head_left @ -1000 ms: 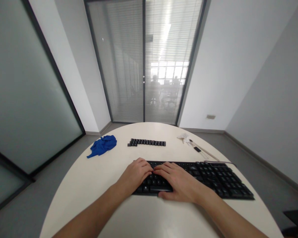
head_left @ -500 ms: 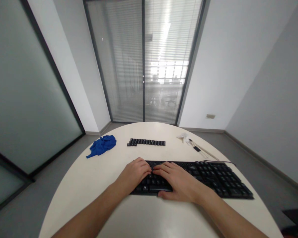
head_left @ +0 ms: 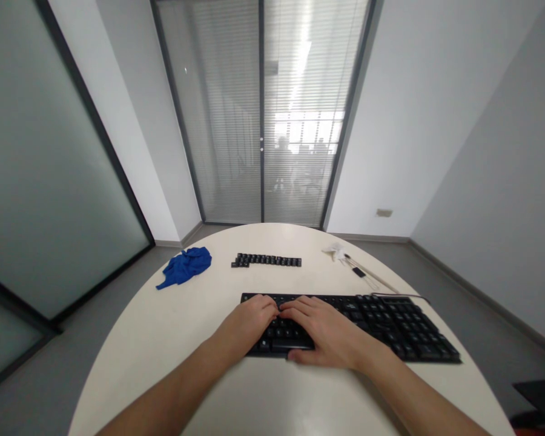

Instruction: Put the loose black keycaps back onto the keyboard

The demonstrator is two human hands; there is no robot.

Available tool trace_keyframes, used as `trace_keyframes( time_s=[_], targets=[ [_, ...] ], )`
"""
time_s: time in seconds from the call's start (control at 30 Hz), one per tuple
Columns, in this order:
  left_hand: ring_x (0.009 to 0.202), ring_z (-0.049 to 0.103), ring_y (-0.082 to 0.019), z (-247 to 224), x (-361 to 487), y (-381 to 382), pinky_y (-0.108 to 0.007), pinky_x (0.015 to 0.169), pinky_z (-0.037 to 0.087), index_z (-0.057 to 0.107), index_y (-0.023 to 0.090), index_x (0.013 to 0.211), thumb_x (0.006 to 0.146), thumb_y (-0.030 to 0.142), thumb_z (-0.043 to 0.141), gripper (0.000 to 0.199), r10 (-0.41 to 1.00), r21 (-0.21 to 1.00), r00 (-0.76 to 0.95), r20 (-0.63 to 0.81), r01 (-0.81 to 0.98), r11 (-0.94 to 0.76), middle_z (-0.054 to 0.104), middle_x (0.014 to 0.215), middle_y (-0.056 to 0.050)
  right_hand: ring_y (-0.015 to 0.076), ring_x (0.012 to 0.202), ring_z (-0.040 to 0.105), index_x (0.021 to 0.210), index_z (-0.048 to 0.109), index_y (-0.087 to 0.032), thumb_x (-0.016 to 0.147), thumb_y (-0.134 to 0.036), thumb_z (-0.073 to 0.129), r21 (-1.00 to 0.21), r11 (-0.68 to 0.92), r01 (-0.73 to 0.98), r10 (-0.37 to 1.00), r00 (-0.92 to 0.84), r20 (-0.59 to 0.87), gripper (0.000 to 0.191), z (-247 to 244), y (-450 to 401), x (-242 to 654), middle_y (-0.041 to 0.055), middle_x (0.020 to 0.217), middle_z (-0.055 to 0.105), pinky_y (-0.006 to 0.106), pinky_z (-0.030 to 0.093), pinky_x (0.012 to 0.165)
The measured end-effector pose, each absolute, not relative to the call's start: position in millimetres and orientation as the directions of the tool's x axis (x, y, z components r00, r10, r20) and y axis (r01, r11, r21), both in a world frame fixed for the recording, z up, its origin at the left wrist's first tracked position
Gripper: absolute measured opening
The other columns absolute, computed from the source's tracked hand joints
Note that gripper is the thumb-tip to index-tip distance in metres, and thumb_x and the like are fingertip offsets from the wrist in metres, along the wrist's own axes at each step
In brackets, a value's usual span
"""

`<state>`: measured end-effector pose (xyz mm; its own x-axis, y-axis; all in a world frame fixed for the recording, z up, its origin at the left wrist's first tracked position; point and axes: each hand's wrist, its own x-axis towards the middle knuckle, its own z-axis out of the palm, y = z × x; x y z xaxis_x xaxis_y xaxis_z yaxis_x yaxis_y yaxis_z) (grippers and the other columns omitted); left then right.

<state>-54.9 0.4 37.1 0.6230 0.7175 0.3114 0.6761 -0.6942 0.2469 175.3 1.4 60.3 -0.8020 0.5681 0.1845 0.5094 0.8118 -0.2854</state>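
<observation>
Moved since the earlier frame: left hand (head_left: 253, 318), drawn slightly nearer to the person, baring the far left corner of the keyboard (head_left: 409, 330). Right hand (head_left: 320, 327), much as before.

Left hand: back uppermost, fingers bent close together over the left part of the keyboard. Right hand: fingers curled forward over the keys, thumb held apart at the near edge. Fingertips of the two hands nearly meet above the key area; whether they pinch anything cannot be told, the tips being hidden.

Keyboard, black, full width with number pad: lying flat across the near half of the table (head_left: 154, 363), directly under both hands. Thin dark cable (head_left: 404, 295): along its far right edge.

Loose keycaps (head_left: 267, 260), black: set side by side in a long row beyond the keyboard, a shorter group in front at the left end.

Cloth (head_left: 187, 266), blue, crumpled: at the left edge of the table.

Tissue (head_left: 335, 251), white, crumpled: far right. Just beside it, a slim pale stick (head_left: 376, 280) and a small black piece (head_left: 358, 272) with thin wire.
</observation>
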Motion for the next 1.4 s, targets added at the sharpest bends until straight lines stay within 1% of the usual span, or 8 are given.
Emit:
trace_keyframes(
  time_s=[0.1, 0.23, 0.33, 0.5, 0.6, 0.8, 1.17, 1.4],
  targets=[
    [0.102, 0.066, -0.022, 37.6, -55.4, 0.0, -0.036, 0.094, 0.052, 0.069, 0.018, 0.104, 0.097, 0.013, 0.053, 0.018, 0.751, 0.298, 0.595, 0.287, 0.69, -0.66, 0.072, 0.107, -0.006, 0.0287, 0.12, 0.056, 0.13, 0.059, -0.018, 0.076, -0.045, 0.077, -0.287, 0.813, 0.506, 0.565, -0.804, 0.184, 0.063, 61.7, 0.9, 175.0, 0.011, 0.134, 0.062, 0.044, 0.039, 0.107],
    [0.103, 0.067, -0.022, 35.8, -62.3, 2.2, -0.036, 0.095, 0.052, 0.067, 0.023, 0.118, 0.097, 0.019, 0.055, 0.024, 0.837, 0.474, 0.471, 0.278, 0.691, -0.547, 0.074, 0.111, -0.003, 0.0294, 0.121, 0.054, 0.137, 0.055, -0.02, 0.076, -0.045, 0.076, -0.271, 0.815, 0.513, 0.565, -0.808, 0.167, 0.069, 62.6, 0.6, 174.3, 0.0103, 0.138, 0.059, 0.044, 0.038, 0.108],
    [0.107, 0.066, -0.02, 33.0, -68.7, 4.4, -0.035, 0.099, 0.05, 0.068, 0.024, 0.116, 0.098, 0.023, 0.053, 0.023, 0.861, 0.587, 0.411, 0.3, 0.632, -0.506, 0.073, 0.115, -0.002, 0.0303, 0.122, 0.053, 0.143, 0.051, -0.023, 0.077, -0.047, 0.076, -0.254, 0.813, 0.523, 0.569, -0.807, 0.157, 0.075, 61.7, -0.1, 173.9, 0.0099, 0.14, 0.057, 0.046, 0.038, 0.108],
    [0.108, 0.065, -0.022, 26.7, -72.3, 8.3, -0.038, 0.1, 0.049, 0.069, 0.024, 0.111, 0.093, 0.025, 0.057, 0.021, 0.879, 0.614, 0.318, 0.355, 0.63, -0.476, 0.072, 0.112, -0.004, 0.0315, 0.123, 0.052, 0.143, 0.052, -0.025, 0.077, -0.049, 0.075, -0.252, 0.805, 0.537, 0.58, -0.8, 0.151, 0.075, 59.9, -0.6, 173.7, 0.0108, 0.141, 0.056, 0.048, 0.037, 0.108],
    [0.116, 0.061, -0.025, 20.0, -70.5, 13.4, -0.042, 0.106, 0.045, 0.068, 0.022, 0.115, 0.089, 0.028, 0.062, 0.027, 0.901, 0.638, 0.205, 0.383, 0.646, -0.418, 0.07, 0.119, -0.007, 0.0315, 0.123, 0.052, 0.142, 0.053, -0.024, 0.078, -0.05, 0.075, -0.244, 0.803, 0.544, 0.584, -0.8, 0.137, 0.073, 60.6, -0.3, 173.4, 0.011, 0.139, 0.057, 0.048, 0.038, 0.108],
    [0.113, 0.063, -0.027, 9.8, -66.2, 21.2, -0.043, 0.104, 0.047, 0.064, 0.019, 0.121, 0.081, 0.035, 0.073, 0.044, 0.964, 0.77, 0.13, 0.234, 0.58, -0.265, 0.069, 0.119, -0.01, 0.0317, 0.121, 0.053, 0.141, 0.055, -0.024, 0.078, -0.049, 0.075, -0.245, 0.804, 0.541, 0.582, -0.801, 0.14, 0.071, 65.0, -1.8, 172.3, 0.011, 0.137, 0.058, 0.048, 0.038, 0.108],
    [0.116, 0.06, -0.027, 16.9, -58.2, 22.5, -0.043, 0.107, 0.044, 0.064, 0.017, 0.12, 0.078, 0.022, 0.073, 0.043, 0.981, 0.798, 0.124, 0.149, 0.572, -0.193, 0.067, 0.119, -0.012, 0.0311, 0.119, 0.054, 0.141, 0.056, -0.024, 0.076, -0.045, 0.075, -0.277, 0.783, 0.557, 0.608, -0.781, 0.146, 0.071, 67.1, -4.9, 167.5, 0.0107, 0.134, 0.06, 0.047, 0.038, 0.107],
    [0.121, 0.057, -0.027, 13.3, -59.3, 22.7, -0.043, 0.109, 0.042, 0.064, 0.016, 0.122, 0.078, 0.018, 0.073, 0.045, 0.977, 0.768, 0.144, 0.158, 0.605, -0.213, 0.065, 0.123, -0.012, 0.0318, 0.119, 0.053, 0.138, 0.058, -0.024, 0.075, -0.046, 0.074, -0.258, 0.781, 0.569, 0.615, -0.774, 0.153, 0.069, 63.5, -6.2, 166.0, 0.0104, 0.134, 0.06, 0.047, 0.039, 0.105]
  ],
)
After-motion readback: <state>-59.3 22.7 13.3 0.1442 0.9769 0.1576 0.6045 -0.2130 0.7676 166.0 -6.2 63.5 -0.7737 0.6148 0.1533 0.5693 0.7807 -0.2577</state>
